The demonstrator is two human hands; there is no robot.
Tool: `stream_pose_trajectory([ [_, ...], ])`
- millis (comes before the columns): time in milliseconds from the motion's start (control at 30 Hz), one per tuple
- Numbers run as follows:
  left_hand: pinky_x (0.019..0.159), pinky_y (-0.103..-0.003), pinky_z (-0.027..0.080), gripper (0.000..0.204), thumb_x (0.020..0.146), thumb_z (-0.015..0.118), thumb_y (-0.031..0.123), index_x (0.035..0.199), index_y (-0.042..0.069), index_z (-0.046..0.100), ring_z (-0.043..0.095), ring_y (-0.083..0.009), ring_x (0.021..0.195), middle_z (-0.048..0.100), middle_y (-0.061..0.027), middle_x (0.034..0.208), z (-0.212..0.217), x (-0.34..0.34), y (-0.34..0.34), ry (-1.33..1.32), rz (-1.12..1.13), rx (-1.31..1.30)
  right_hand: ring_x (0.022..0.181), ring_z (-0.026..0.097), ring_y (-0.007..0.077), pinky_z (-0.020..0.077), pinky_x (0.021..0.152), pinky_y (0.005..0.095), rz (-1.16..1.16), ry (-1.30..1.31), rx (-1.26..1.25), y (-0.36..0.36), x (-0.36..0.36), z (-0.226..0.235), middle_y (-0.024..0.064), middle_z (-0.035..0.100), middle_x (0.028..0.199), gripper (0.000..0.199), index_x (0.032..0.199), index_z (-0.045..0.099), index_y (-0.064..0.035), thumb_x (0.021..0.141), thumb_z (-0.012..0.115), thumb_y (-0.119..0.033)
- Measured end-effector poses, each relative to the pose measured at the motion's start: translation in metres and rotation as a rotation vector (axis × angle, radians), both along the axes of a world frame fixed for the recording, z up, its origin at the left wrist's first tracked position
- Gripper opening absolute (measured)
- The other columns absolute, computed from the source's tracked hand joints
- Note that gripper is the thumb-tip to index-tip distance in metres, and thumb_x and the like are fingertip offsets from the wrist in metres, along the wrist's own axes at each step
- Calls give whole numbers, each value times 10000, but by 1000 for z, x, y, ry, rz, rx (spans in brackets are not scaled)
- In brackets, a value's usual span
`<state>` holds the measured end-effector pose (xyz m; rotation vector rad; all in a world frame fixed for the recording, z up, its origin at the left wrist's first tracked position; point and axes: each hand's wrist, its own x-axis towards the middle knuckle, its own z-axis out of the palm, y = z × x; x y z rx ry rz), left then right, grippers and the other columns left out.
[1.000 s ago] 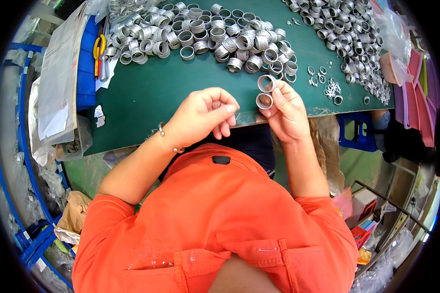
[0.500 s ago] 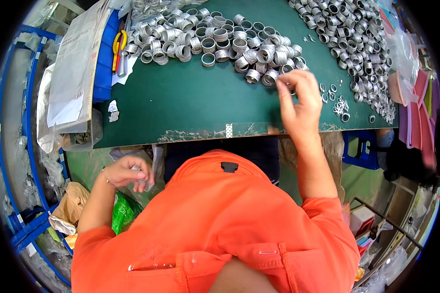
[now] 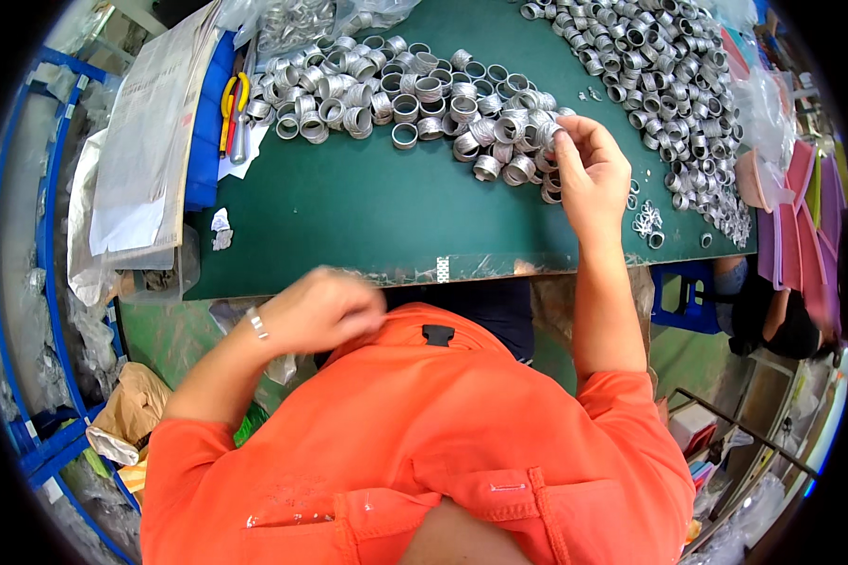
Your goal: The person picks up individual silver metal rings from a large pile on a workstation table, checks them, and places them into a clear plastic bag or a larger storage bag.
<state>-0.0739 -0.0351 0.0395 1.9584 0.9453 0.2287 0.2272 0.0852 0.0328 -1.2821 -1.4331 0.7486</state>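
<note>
My right hand (image 3: 595, 179) is at the right end of a heap of short silver metal rings (image 3: 429, 89) on the green table (image 3: 349, 207). Its thumb and fingers pinch one metal ring (image 3: 550, 137) at the heap's edge. My left hand (image 3: 328, 309) hovers by the table's front edge, just in front of my body. Motion smears its fingers, so whether anything is in them is unclear.
A second, larger heap of rings (image 3: 674, 104) covers the table's right side, with thin ring scraps (image 3: 647, 221) near it. At left stand a blue bin (image 3: 204, 141), yellow-handled pliers (image 3: 228, 99) and a clear tub (image 3: 165, 278). A blue stool (image 3: 678, 299) is at right.
My left hand has moved right and up toward the table edge. My right hand has gone slightly further right and now has a ring between its fingertips.
</note>
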Motion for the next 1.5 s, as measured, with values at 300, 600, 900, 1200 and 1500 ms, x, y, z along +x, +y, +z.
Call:
stream_pose_trajectory([
  [300, 802, -387, 480, 374, 642, 757, 35, 995, 54, 635, 585, -306, 905, 604, -102, 982, -18, 126, 140, -225, 384, 957, 741, 680, 166, 557, 640, 241, 185, 569, -311, -20, 9, 8, 113, 669, 924, 151, 1052, 590, 29, 905, 558, 24],
  [600, 805, -383, 454, 309, 703, 748, 111, 990, 89, 636, 594, -274, 935, 633, -76, 961, -24, 116, 135, -143, 487, 959, 838, 683, 230, 586, 725, 329, 332, 906, -246, -20, -10, -11, 116, 644, 960, 171, 983, 549, -13, 852, 645, 41],
  [900, 803, -283, 524, 342, 866, 659, 62, 1192, 21, 565, 640, -168, 920, 653, -87, 1025, -16, 114, 116, -623, 543, 252, 884, 674, 238, 574, 754, 333, 312, 895, -59, -24, -16, -20, 126, 637, 982, 153, 973, 546, -8, 860, 635, 47],
  [1200, 877, -372, 530, 305, 1014, 380, 248, 1125, 32, 565, 618, -262, 1062, 623, -162, 1144, -5, 95, 82, -1328, 580, -1196, 870, 642, 213, 518, 770, 312, 152, 138, 278, -44, -41, -5, 115, 660, 965, 175, 898, 603, -7, 784, 586, 125],
  [1500, 491, -240, 428, 222, 963, 532, 261, 965, 42, 571, 610, -144, 768, 602, -102, 914, -15, 12, 27, -1024, 559, -926, 893, 620, 298, 494, 807, 371, 188, -342, 490, -45, -29, -2, 128, 652, 942, 197, 878, 642, -22, 717, 595, 80],
])
